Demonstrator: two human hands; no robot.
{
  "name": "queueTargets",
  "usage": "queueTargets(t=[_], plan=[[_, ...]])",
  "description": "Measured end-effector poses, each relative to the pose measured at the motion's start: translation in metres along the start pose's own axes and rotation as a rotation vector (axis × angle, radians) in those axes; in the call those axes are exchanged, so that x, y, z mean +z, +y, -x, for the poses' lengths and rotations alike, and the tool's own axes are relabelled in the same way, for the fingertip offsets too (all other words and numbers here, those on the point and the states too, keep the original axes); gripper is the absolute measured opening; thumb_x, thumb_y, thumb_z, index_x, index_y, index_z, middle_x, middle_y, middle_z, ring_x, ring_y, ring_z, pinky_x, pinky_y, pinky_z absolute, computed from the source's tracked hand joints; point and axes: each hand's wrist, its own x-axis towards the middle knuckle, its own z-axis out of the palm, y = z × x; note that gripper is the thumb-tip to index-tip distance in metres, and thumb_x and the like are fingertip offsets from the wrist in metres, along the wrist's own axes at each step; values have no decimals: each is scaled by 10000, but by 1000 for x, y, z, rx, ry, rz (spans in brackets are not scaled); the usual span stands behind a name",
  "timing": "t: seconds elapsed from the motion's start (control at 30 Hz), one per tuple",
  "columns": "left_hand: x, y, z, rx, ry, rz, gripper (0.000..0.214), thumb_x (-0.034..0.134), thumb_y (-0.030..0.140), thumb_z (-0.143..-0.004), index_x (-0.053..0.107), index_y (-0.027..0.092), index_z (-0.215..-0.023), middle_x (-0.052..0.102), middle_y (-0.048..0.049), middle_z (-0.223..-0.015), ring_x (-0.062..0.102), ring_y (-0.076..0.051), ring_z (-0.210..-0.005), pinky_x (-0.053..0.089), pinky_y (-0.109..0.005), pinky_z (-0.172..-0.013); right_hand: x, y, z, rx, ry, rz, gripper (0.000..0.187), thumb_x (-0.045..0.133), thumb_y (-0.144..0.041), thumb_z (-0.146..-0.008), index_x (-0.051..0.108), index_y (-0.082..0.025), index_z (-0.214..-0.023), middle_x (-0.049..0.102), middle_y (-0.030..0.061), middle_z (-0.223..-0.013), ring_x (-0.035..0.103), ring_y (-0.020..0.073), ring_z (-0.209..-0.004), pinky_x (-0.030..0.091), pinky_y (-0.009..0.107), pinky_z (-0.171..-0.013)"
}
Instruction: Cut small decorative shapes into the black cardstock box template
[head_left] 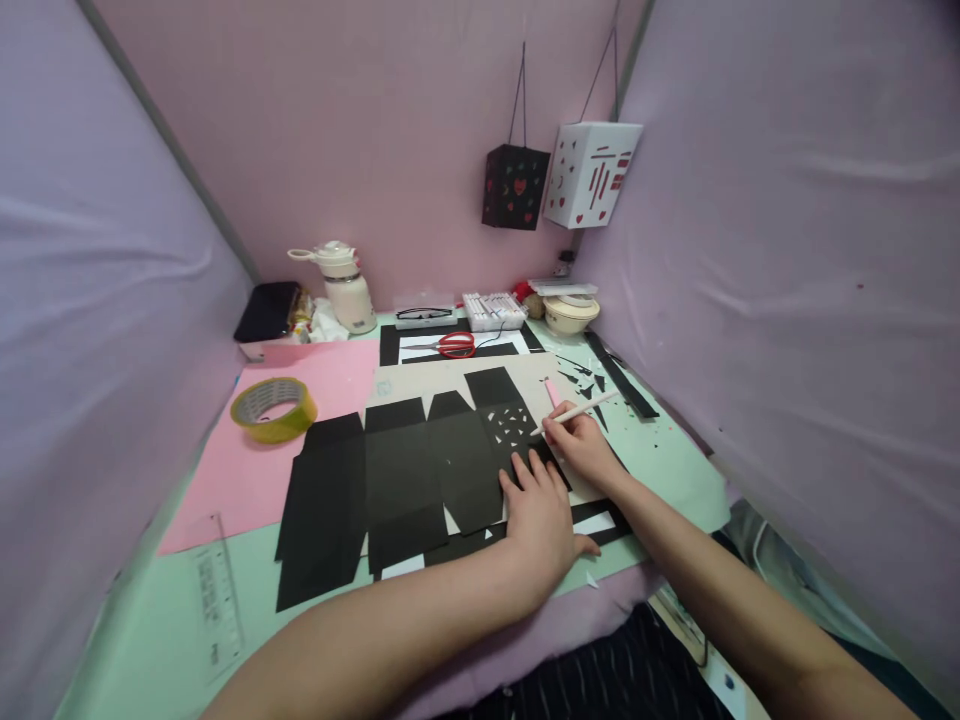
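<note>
A black paper box template [405, 460] lies flat, with flaps along its edges and a cluster of small cut-out holes [510, 426] in its right panel. My left hand [541, 510] rests on this panel below the holes, fingers spread, pressing on the paper. My right hand [581, 445] grips a slim white pen-shaped tool [589, 407], its tip pointing left and down at the right side of the holes. I cannot tell whether the tip is a blade or a pencil point. Just beyond my right hand lies a pink strip-like item [553, 392].
Yellow tape [274, 410] sits on pink paper [225, 480], a clear ruler [217, 600] near the front left. Red-handled scissors [456, 345], a marker box [495, 311], a bottle [349, 295] and a bowl [570, 315] stand behind. Black scraps [586, 385] lie right. Two paper lanterns [592, 175] hang above.
</note>
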Motion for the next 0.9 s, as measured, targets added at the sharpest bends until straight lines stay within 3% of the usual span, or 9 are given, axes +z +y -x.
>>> queueTargets(t=[0.27, 0.47, 0.9], plan=[[5, -1, -1, 17, 55, -23, 1099, 528, 814, -639, 344, 64, -1421, 286, -266, -1465, 260, -485, -1326, 297, -622, -1007, 7, 0, -6, -83, 84, 132, 33, 516, -206, -720, 485, -214, -713, 524, -38, -623, 491, 139, -594, 391, 261, -581], [8, -1, 1, 32, 105, -36, 1090, 500, 806, -674, 321, 35, -1423, 303, -285, -1449, 277, -488, -1314, 310, -618, -999, 10, 8, -5, -93, 73, 193, 78, 505, -235, -746, 470, -216, -679, 559, -33, -619, 527, 145, -608, 400, 267, -608], [1, 0, 1, 40, 46, -45, 1097, 524, 791, -673, 308, 22, -1424, 290, -292, -1452, 272, -497, -1311, 314, -625, -990, 10, 7, -6, -105, 59, 230, 73, 491, -214, -736, 488, -211, -664, 550, -30, -592, 523, 146, -602, 396, 268, -605]])
